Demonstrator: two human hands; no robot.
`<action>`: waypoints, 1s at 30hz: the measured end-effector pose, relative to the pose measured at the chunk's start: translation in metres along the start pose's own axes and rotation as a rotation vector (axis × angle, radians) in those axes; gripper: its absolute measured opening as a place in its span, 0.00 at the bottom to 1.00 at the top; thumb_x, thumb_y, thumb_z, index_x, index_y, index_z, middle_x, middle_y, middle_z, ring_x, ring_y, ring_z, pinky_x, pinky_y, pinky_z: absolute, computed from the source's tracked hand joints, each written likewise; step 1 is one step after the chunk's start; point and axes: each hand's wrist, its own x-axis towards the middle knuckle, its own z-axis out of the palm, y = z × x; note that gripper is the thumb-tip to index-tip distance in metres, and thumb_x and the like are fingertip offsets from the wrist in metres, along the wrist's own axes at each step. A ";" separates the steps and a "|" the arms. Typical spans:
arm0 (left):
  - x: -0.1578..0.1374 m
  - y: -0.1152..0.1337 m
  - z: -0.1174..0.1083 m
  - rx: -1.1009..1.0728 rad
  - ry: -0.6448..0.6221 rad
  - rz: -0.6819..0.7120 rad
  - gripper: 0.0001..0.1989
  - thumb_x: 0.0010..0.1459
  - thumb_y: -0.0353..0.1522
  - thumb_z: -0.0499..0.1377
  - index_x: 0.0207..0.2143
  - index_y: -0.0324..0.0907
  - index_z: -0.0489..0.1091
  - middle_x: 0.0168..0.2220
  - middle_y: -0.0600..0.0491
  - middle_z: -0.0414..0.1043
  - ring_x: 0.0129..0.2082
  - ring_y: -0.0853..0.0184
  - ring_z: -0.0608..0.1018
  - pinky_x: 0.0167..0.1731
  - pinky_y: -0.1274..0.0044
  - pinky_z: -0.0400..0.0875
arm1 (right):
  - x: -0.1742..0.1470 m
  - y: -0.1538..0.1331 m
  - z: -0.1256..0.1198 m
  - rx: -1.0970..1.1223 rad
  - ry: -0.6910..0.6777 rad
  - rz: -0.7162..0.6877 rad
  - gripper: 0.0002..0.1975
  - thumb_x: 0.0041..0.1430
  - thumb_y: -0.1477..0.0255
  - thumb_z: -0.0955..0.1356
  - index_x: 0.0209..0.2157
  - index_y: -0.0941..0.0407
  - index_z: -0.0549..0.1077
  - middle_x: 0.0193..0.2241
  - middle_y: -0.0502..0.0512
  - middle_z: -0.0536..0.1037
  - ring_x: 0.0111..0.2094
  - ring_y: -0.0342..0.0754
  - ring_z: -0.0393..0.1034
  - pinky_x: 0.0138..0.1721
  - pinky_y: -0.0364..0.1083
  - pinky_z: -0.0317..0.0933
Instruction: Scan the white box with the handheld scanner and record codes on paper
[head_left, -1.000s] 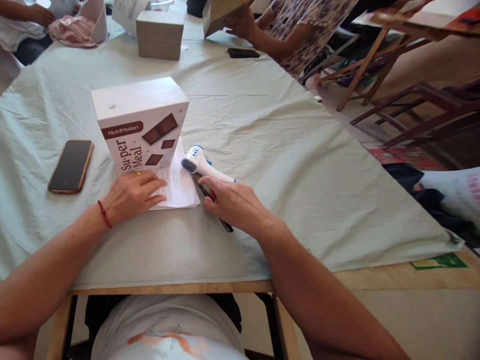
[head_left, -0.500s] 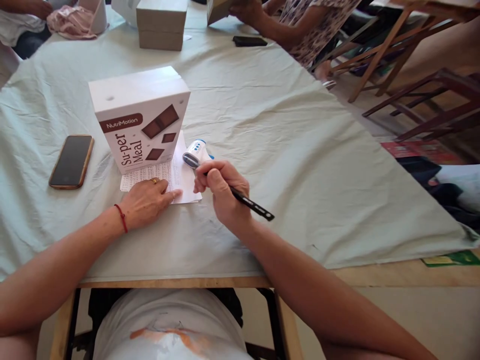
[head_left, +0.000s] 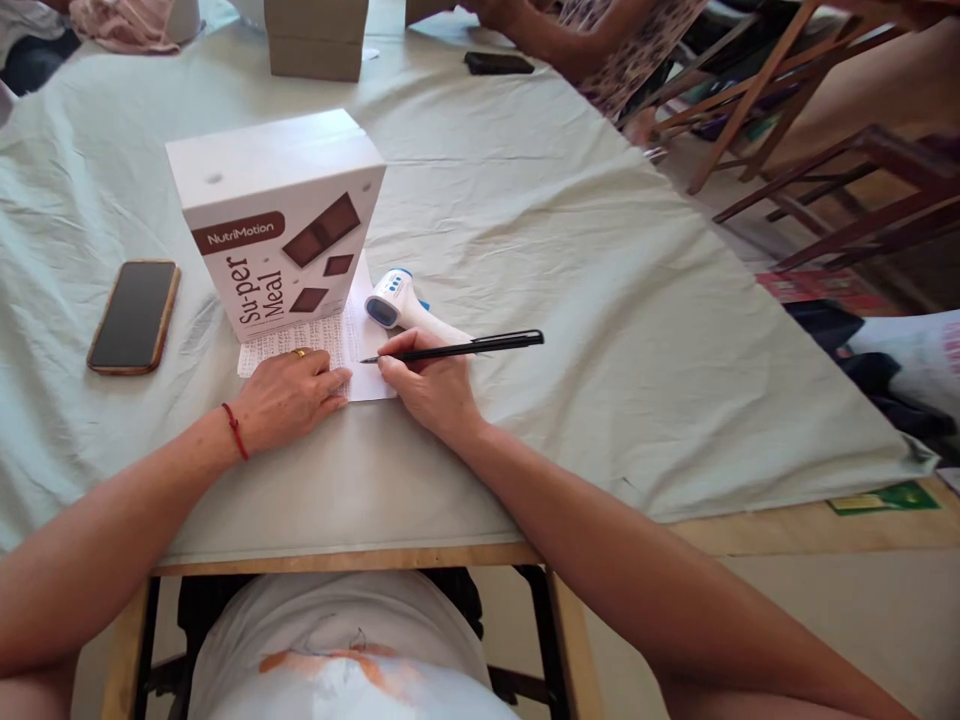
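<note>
A black pen (head_left: 487, 345) is pinched in my right hand (head_left: 435, 390), its tip down at the right part of a paper sheet (head_left: 367, 378). The left part of the sheet bears dense rows of writing. My left hand (head_left: 292, 398) lies flat over the sheet's lower edge, fingers stretched out. A white carton (head_left: 281, 240) marked NutriMotion Su-per Meal stands upright on the sheet's far part and hides it. Just beyond my right hand lies a white and blue infrared thermometer (head_left: 397, 300), its handle partly behind that hand.
A smartphone (head_left: 133, 318) lies left of the carton on the pale tablecloth (head_left: 600, 330). Farther back stand a brown cardboard box (head_left: 315, 45) and a dark phone-like object (head_left: 499, 64). Another person's arm (head_left: 551, 40) reaches in at the top; wooden chairs (head_left: 862, 200) stand at right.
My right hand has turned and lowered the pen from a raised position to the sheet, uncovering more of the thermometer. My left hand stays on the sheet. The view has tilted slightly.
</note>
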 end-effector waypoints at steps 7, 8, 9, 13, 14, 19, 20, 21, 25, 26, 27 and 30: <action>0.001 0.002 0.002 0.017 0.007 -0.013 0.11 0.66 0.37 0.54 0.42 0.41 0.72 0.33 0.50 0.71 0.32 0.65 0.73 0.28 0.75 0.63 | -0.002 0.002 0.006 -0.089 -0.059 -0.053 0.05 0.50 0.67 0.65 0.24 0.52 0.70 0.22 0.50 0.72 0.24 0.48 0.67 0.27 0.49 0.65; 0.001 0.003 0.002 0.017 0.003 -0.015 0.11 0.66 0.37 0.54 0.42 0.41 0.72 0.33 0.50 0.71 0.32 0.65 0.73 0.28 0.75 0.63 | -0.002 0.003 0.006 -0.093 -0.062 -0.063 0.05 0.50 0.67 0.65 0.24 0.52 0.71 0.22 0.50 0.72 0.24 0.48 0.67 0.28 0.49 0.65; 0.001 0.003 0.002 0.015 -0.003 -0.016 0.11 0.66 0.37 0.54 0.42 0.40 0.72 0.33 0.50 0.71 0.32 0.65 0.73 0.28 0.75 0.63 | -0.002 0.004 0.006 -0.095 -0.065 -0.071 0.05 0.50 0.67 0.66 0.25 0.52 0.71 0.22 0.50 0.72 0.25 0.48 0.67 0.28 0.49 0.65; 0.000 0.002 0.002 0.012 -0.008 -0.013 0.11 0.66 0.36 0.54 0.42 0.40 0.72 0.33 0.50 0.71 0.32 0.65 0.73 0.28 0.75 0.64 | -0.003 0.005 0.005 -0.113 -0.068 -0.066 0.06 0.50 0.66 0.66 0.25 0.52 0.71 0.21 0.49 0.71 0.24 0.47 0.66 0.28 0.48 0.64; 0.000 0.002 0.002 0.012 -0.006 -0.012 0.11 0.66 0.36 0.54 0.42 0.40 0.72 0.33 0.50 0.71 0.32 0.65 0.73 0.28 0.75 0.64 | -0.003 0.005 0.005 -0.117 -0.069 -0.060 0.06 0.50 0.66 0.66 0.25 0.52 0.71 0.21 0.49 0.71 0.23 0.47 0.66 0.27 0.48 0.64; 0.000 0.002 0.002 0.010 -0.007 -0.012 0.11 0.66 0.36 0.54 0.42 0.40 0.72 0.33 0.50 0.71 0.32 0.64 0.73 0.28 0.75 0.64 | -0.004 0.004 0.006 -0.112 -0.075 -0.054 0.06 0.50 0.65 0.66 0.25 0.52 0.70 0.21 0.49 0.72 0.24 0.46 0.66 0.28 0.47 0.64; 0.000 0.003 0.002 0.010 -0.008 -0.014 0.11 0.66 0.36 0.55 0.43 0.40 0.72 0.33 0.50 0.71 0.32 0.64 0.73 0.28 0.74 0.64 | -0.004 0.004 0.007 -0.109 -0.073 -0.059 0.06 0.49 0.65 0.66 0.25 0.52 0.70 0.21 0.49 0.72 0.24 0.46 0.66 0.28 0.47 0.64; 0.000 0.003 0.001 0.010 -0.010 -0.014 0.11 0.66 0.36 0.55 0.43 0.39 0.72 0.33 0.50 0.71 0.32 0.63 0.73 0.28 0.74 0.64 | -0.004 0.004 0.007 -0.108 -0.070 -0.067 0.06 0.49 0.65 0.65 0.25 0.52 0.70 0.21 0.49 0.72 0.24 0.47 0.66 0.28 0.47 0.64; 0.001 0.003 0.000 0.015 -0.015 -0.014 0.12 0.67 0.37 0.53 0.43 0.40 0.72 0.33 0.50 0.71 0.32 0.64 0.73 0.27 0.75 0.63 | -0.003 0.003 0.007 -0.128 -0.070 -0.083 0.06 0.50 0.66 0.65 0.24 0.52 0.69 0.22 0.49 0.72 0.24 0.47 0.66 0.29 0.48 0.64; 0.001 0.003 0.001 0.018 -0.014 -0.014 0.12 0.67 0.37 0.53 0.43 0.40 0.72 0.33 0.50 0.71 0.31 0.64 0.73 0.27 0.75 0.63 | -0.003 0.003 0.007 -0.132 -0.072 -0.080 0.05 0.50 0.67 0.65 0.24 0.52 0.70 0.22 0.49 0.72 0.24 0.47 0.66 0.29 0.48 0.64; 0.000 0.003 0.001 0.020 -0.010 -0.015 0.12 0.67 0.37 0.53 0.43 0.41 0.72 0.33 0.50 0.71 0.31 0.64 0.73 0.27 0.75 0.63 | -0.003 0.003 0.006 -0.132 -0.070 -0.077 0.05 0.50 0.67 0.65 0.24 0.52 0.70 0.22 0.49 0.72 0.25 0.47 0.66 0.29 0.48 0.65; 0.000 0.002 0.003 0.020 0.004 -0.011 0.13 0.67 0.37 0.52 0.45 0.41 0.72 0.33 0.50 0.71 0.31 0.64 0.73 0.27 0.75 0.63 | -0.003 0.003 0.006 -0.130 -0.063 -0.083 0.04 0.50 0.68 0.66 0.25 0.53 0.70 0.22 0.49 0.72 0.25 0.47 0.67 0.30 0.48 0.65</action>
